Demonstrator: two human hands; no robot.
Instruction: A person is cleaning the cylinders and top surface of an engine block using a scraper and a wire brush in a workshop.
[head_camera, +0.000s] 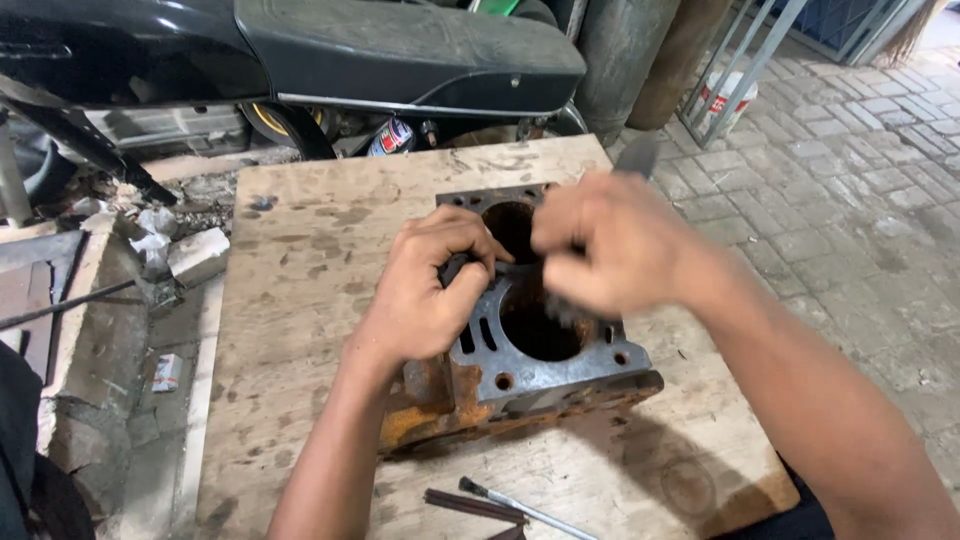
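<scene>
A rusty two-bore engine cylinder block (545, 375) stands on a stained wooden board (310, 270). My left hand (435, 285) is curled on the block's left top edge, gripping it beside the near bore. My right hand (610, 250) is blurred over the block's top, fingers closed around something small and dark above the near bore; I cannot tell what it is. The far bore shows between my two hands.
A thin brush and dark strips (500, 500) lie on the board's near edge. A black motorcycle seat (410, 50) looms behind the board. Rubble and paper scraps (170, 250) lie at left. Paving bricks (850, 200) spread to the right, with a white bucket (725, 95) by a metal frame.
</scene>
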